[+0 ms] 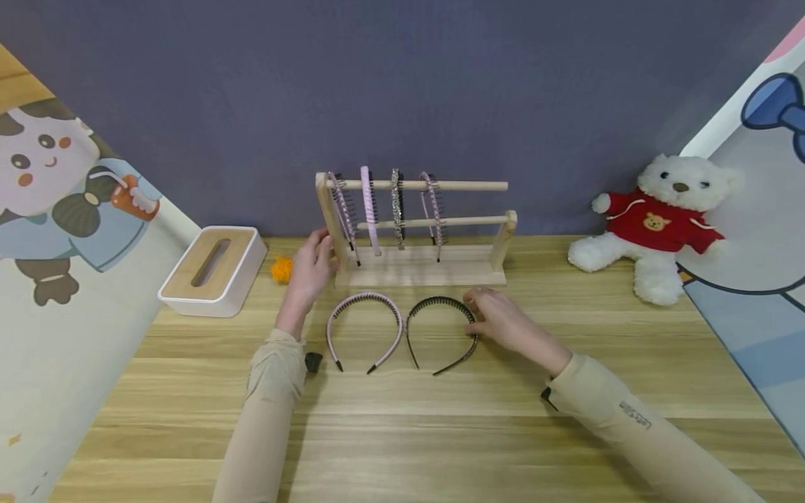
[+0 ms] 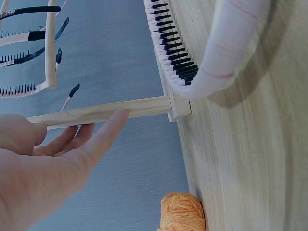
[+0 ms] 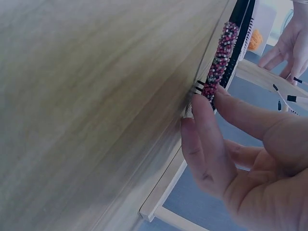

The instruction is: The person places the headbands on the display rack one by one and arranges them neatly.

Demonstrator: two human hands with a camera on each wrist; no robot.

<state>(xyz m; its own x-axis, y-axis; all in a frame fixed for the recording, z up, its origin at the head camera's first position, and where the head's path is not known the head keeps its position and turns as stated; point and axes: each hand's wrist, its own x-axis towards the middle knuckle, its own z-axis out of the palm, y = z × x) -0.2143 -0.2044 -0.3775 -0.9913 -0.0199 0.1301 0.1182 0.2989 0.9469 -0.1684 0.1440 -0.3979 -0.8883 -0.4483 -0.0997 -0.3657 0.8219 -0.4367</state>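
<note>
My left hand (image 1: 312,262) is at the left post of a wooden headband rack (image 1: 418,277), its thumb in front and other fingers reaching behind the upright (image 2: 101,111). On the table before the rack, my right hand (image 1: 503,318) pinches the right side of a black toothed headband (image 1: 438,300) between thumb and fingers. Up close in the right wrist view, pink and silver beads (image 3: 221,60) cover that stretch of the band. Beside it lies a pale pink headband (image 1: 365,296) with dark tips and black teeth. Several headbands, including a lilac one (image 1: 367,209), hang from the rack's bars.
A white tissue box with a wooden lid (image 1: 234,269) stands at the left, with an orange yarn ball (image 1: 281,270) between it and my left hand. A white teddy bear in a red sweater (image 1: 666,222) sits at the right against the patterned panel. A dark wall (image 1: 409,84) rises behind.
</note>
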